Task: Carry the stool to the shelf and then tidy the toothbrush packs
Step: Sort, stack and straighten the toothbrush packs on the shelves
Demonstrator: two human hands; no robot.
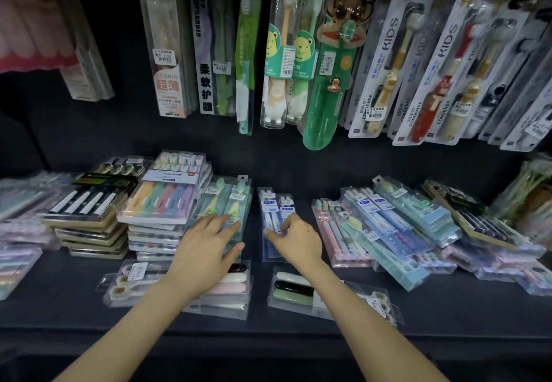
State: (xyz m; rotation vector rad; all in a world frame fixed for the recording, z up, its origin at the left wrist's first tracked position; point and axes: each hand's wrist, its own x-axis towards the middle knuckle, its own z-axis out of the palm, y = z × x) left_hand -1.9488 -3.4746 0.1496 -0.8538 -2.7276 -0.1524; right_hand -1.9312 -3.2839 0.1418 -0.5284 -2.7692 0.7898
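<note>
Toothbrush packs lie in piles on a dark shelf (pixel 74 307). My left hand (pixel 209 247) lies flat with straight fingers on a teal two-brush pack (pixel 227 196) at the middle. My right hand (pixel 295 241) has its fingers curled on the near end of a narrow blue pack (pixel 270 205) just to the right; the thumb is at the pack's edge. Two clear packs (pixel 298 289) with white, black and pink handles sit under my forearms. No stool is in view.
Tidy stacks (pixel 161 202) stand to the left, and a loose, skewed heap of blue and pink packs (pixel 394 226) spreads to the right. Hanging packs (pixel 379 68) fill the wall above. The shelf's front edge runs below my forearms.
</note>
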